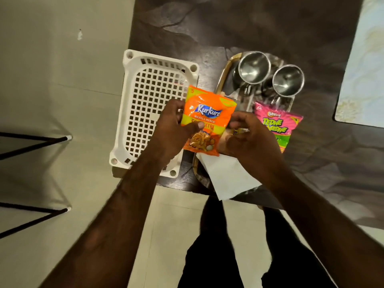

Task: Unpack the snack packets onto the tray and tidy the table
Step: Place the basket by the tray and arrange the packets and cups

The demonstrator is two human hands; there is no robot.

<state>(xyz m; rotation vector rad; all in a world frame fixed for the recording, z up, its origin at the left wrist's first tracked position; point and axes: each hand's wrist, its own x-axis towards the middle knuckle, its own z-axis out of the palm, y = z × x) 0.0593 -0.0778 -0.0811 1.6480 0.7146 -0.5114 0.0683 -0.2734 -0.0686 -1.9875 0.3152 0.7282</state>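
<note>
Table [259, 28]: dark, bears steel tray [223, 73].
Left hand [172, 132]: grips orange packet [207, 121] above tray.
Right hand [249, 138]: fingers curled, contents unclear.
Pink packet [276, 125]: on tray.
White basket [151, 104]: left of tray.

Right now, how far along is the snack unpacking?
Done: the white basket looks emptied, and the pink Bingo packet lies on the steel tray beside two steel cups.
In hand: the left hand has a grip on the orange Kurkure packet above the tray; the right hand is curled beside it.
Left: set that packet down, then deal with the white napkin and the basket.
</note>
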